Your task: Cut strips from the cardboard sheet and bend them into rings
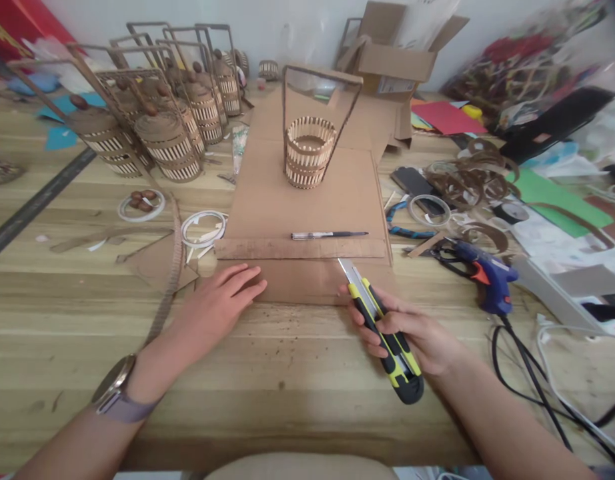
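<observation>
In my right hand [402, 327] is a yellow-and-black utility knife [387, 333], its blade extended and pointing up-left. The blade tip is at the lower edge of a cardboard strip [297, 249]. My left hand [222, 297] rests with fingers stretched out on the left end of a cardboard sheet [297, 280]. A pen [330, 235] lies just above the strip. Farther back on the cardboard stands a small round basket [310, 152] of light sticks and brown bands, with a tall squared handle.
Several lidded lanterns of similar make [167, 143] crowd the back left. At right lie a blue glue gun [487, 273] with cables, brown strip coils [467, 177] and a tape roll [429, 210]. A cardboard box [392, 63] stands behind. A ring of brown beads [141, 203] sits left.
</observation>
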Tool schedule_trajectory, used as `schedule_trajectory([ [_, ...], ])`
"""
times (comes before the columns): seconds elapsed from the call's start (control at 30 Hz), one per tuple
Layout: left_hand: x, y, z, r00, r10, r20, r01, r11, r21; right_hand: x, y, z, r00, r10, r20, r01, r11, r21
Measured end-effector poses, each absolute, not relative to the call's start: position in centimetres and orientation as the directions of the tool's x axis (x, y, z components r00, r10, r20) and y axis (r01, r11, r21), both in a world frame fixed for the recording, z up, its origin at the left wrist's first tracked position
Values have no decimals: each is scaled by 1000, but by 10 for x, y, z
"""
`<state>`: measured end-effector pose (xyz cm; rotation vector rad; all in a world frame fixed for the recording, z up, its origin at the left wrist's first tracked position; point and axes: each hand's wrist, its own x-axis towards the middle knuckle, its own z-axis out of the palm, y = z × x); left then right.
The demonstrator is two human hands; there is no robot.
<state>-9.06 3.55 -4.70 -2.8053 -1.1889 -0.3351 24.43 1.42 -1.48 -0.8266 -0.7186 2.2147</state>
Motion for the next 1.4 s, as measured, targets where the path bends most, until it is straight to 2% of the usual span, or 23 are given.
schedule_trajectory([
  [0.33, -93, 37, -48, 652, 725, 221, 730, -679, 78, 247, 19, -13, -554, 746, -370, -360, -615, -701],
  [0.53, -95, 37, -49, 667, 713, 217, 722, -690, 49, 247, 22, -13, -532, 765, -363, -368, -594, -715],
  [0.87, -94, 36, -47, 657, 719, 228, 715, -690, 116, 246, 19, -10, -495, 781, -379, -315, -569, -760],
  [0.93, -92, 36, -47, 652, 722, 232, 712, -688, 140, 248, 18, -7, -451, 802, -391, -228, -527, -819],
  [1.03, -92, 34, -46, 653, 724, 220, 710, -687, 153, 252, 20, 6, -441, 813, -380, 17, -416, -909],
  [1.13, -92, 32, -39, 640, 737, 218, 727, -672, 141, 254, 27, 26, -501, 806, -315, 356, -140, -924],
  [1.2, -89, 34, -30, 623, 745, 241, 742, -660, 123, 250, 34, 38, -511, 825, -240, 608, 149, -780],
  [1.27, -80, 41, -20, 604, 743, 288, 753, -651, 99, 240, 42, 44, -500, 836, -225, 802, 350, -484],
  [1.33, -65, 53, -12, 585, 735, 342, 762, -643, 79, 228, 48, 45, -498, 818, -287, 866, 453, -212],
  [1.4, -46, 68, -10, 600, 706, 377, 743, -666, 66, 215, 54, 41, -524, 774, -354, 842, 535, -77],
])
